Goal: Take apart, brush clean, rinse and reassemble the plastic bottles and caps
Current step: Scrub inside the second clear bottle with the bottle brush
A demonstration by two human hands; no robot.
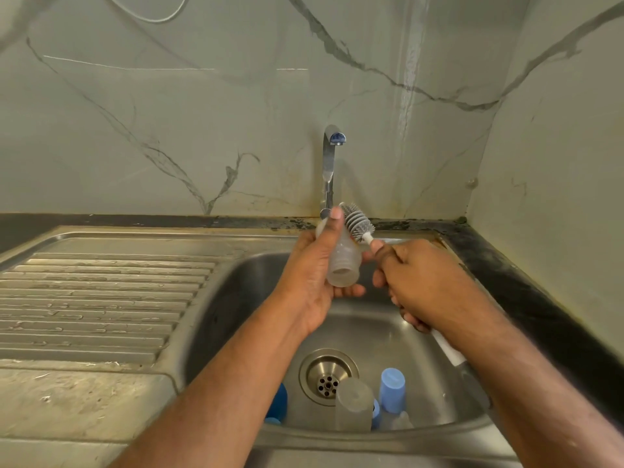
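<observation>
We grip bottle [342, 265] in left hand [315, 282], thumb along side, open mouth toward us, above sink [236, 285]. We grip brush [358, 225] by handle in right hand [422, 282], fingers curled round it; bristle head lies against bottle's outer wall near its far end. Step judged: brushing. Next move calls for bristles into mouth, then rinse under tap [330, 163]. Both forearms reach forward over basin. Second bottle [353, 405] and blue cap [391, 386] wait near drain [327, 376].

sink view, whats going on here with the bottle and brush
A person is cleaning bottles over a steel sink. The left hand holds a clear plastic bottle, open neck toward the camera. The right hand grips a bottle brush, its bristles against the bottle's outside. More bottle parts, including a light blue cap, lie near the drain.
</observation>
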